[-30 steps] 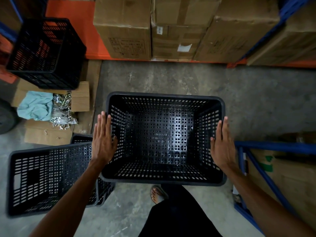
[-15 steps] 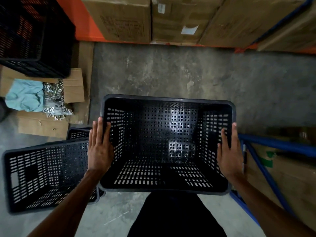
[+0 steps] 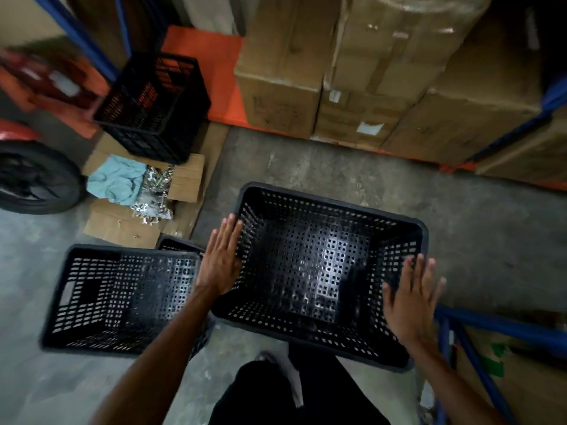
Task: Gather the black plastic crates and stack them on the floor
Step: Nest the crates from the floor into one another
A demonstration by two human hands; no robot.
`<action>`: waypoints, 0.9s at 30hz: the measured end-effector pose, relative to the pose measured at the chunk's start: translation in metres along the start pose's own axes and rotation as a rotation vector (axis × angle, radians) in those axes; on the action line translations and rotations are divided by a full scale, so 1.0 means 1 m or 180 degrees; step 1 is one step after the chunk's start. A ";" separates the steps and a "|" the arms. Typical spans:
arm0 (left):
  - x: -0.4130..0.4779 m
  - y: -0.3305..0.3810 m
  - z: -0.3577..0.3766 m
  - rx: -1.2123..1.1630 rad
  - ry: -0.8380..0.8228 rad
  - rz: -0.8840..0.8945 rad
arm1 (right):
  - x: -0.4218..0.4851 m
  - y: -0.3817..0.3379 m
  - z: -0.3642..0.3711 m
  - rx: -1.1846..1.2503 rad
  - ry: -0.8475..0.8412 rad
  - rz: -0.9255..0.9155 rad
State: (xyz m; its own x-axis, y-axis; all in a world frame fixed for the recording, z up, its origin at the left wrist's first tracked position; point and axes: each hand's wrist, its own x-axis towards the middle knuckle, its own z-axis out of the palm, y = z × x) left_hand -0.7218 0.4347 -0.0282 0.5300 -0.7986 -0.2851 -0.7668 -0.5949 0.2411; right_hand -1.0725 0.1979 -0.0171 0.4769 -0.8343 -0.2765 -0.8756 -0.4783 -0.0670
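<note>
I hold a black perforated crate point(image 3: 322, 271) off the floor between flat palms, open side up and tilted. My left hand point(image 3: 221, 262) presses on its left wall and my right hand point(image 3: 411, 299) on its right wall, fingers spread. Left of it a second black crate point(image 3: 116, 299) sits on the concrete floor, with the rim of another crate point(image 3: 178, 244) showing behind it. A further black crate point(image 3: 153, 108) stands at the back left on flattened cardboard.
Large cardboard boxes point(image 3: 282, 72) line an orange rack base along the back. A teal cloth point(image 3: 119, 179) and shiny metal bits point(image 3: 153, 197) lie on cardboard. A black tyre point(image 3: 33, 179) is at far left, a blue rack frame point(image 3: 491, 326) at right.
The view swung up and to the left, and the held crate has shifted right and tilted. Both hands stay on its sides. The floor crate at left now lies nearer the held one.
</note>
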 end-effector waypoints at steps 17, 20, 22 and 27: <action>-0.224 -0.225 -0.064 -0.0646 0.0618 -0.2248 | -0.123 -0.399 0.022 0.1437 -0.0445 -0.3484; -0.246 -0.274 -0.063 -0.0755 0.0472 -0.2270 | -0.142 -0.422 0.061 0.1215 -0.0934 -0.3072; -0.254 -0.312 -0.057 -0.0758 0.0392 -0.2230 | -0.152 -0.432 0.085 0.1281 -0.1186 -0.2543; -0.247 -0.448 -0.015 -0.0600 0.0194 -0.2400 | -0.161 -0.482 0.160 0.1540 -0.1507 -0.1095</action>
State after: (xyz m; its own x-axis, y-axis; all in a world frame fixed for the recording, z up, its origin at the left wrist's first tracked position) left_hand -0.5039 0.8973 -0.0514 0.9068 -0.1726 -0.3845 -0.1198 -0.9802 0.1574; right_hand -0.7394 0.6070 -0.0935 0.7410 -0.4010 -0.5387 -0.6714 -0.4256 -0.6068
